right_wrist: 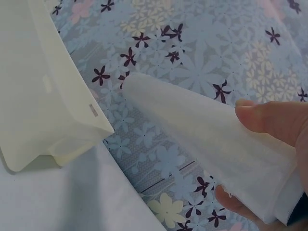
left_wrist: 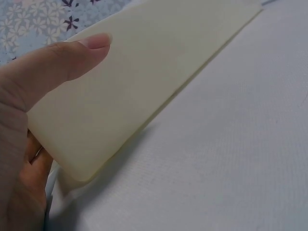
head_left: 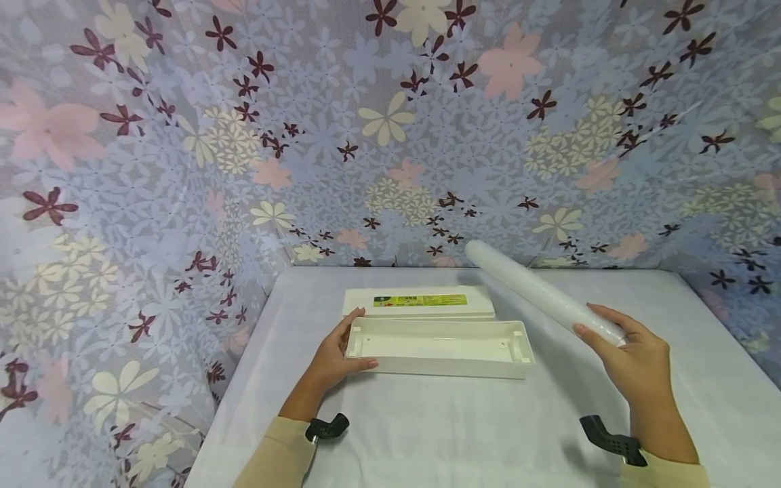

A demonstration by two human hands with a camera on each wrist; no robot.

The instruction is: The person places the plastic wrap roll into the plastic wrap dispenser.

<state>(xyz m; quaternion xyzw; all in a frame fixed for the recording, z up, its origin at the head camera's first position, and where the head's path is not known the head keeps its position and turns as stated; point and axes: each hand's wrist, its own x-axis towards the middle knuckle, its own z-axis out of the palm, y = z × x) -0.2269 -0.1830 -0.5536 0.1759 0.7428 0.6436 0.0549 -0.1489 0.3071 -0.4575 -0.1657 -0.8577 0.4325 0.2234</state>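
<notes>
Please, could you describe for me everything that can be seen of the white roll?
The white roll is a long, slim cylinder with a slightly shiny surface, perhaps thin plastic film. The right hand grips it near one end, thumb and fingers on opposite sides. It slants: in the head view, its free end points up and left, towards the flowered cloth. It appears held above the white table, right of the open box and not touching it.

label (head_left: 419, 300): print too small | box (right_wrist: 67, 91): cropped, right wrist view
</notes>
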